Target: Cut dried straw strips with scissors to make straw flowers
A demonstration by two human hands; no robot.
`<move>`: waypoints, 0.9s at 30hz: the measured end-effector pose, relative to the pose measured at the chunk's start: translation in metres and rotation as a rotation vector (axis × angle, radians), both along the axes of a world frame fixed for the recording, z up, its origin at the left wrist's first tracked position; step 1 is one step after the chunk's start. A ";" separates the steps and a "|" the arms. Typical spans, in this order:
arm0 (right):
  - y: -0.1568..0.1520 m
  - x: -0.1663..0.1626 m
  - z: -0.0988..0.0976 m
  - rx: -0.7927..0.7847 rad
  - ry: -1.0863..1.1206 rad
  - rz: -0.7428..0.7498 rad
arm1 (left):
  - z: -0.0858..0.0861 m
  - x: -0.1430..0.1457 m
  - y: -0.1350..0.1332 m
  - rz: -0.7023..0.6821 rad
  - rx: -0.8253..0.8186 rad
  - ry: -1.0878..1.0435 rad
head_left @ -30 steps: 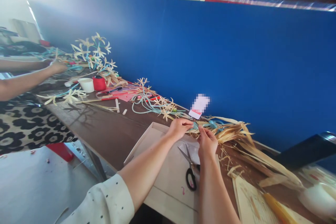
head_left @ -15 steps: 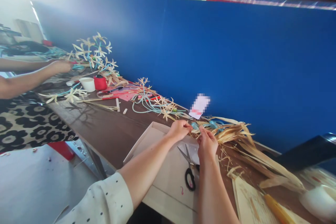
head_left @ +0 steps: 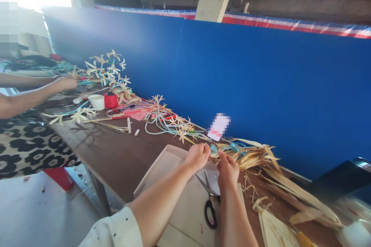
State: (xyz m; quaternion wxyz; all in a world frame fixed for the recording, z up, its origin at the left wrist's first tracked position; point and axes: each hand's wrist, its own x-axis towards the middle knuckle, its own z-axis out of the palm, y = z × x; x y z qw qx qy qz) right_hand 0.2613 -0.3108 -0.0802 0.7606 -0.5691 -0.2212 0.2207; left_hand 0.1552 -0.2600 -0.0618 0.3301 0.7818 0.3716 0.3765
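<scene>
My left hand [head_left: 199, 157] is closed in a pinch over the far end of a shallow cardboard box [head_left: 150, 168]. Close to its right, my right hand [head_left: 227, 168] also has its fingers pinched together. Whatever lies between the fingertips is too small to make out. Scissors with black handles [head_left: 210, 214] lie in the box below the hands, beside a piece of white material [head_left: 213, 179]. Just beyond the fingertips are blue strips [head_left: 234, 147] and dried tan husks [head_left: 256, 157].
Cream flowers on pale blue stems [head_left: 182, 125] lie along the blue wall panel [head_left: 261, 85]. A white cup [head_left: 97, 102] and a red thread spool [head_left: 110, 100] stand farther left. At the far left, a co-worker's hand [head_left: 68, 83] works over the table. A yellow handle [head_left: 305, 240] lies lower right.
The whole view has tilted up slightly, so things sit lower in the picture. Both my hands stay pinched near each other, with a slightly wider gap between their fingertips.
</scene>
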 end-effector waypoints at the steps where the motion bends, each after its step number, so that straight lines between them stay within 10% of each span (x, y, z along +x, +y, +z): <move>1: 0.000 0.000 0.000 -0.002 -0.002 -0.001 | 0.001 0.000 -0.001 -0.007 0.008 0.005; 27: 0.002 0.005 -0.006 -0.017 -0.038 0.007 | 0.001 0.000 0.001 -0.022 -0.029 -0.046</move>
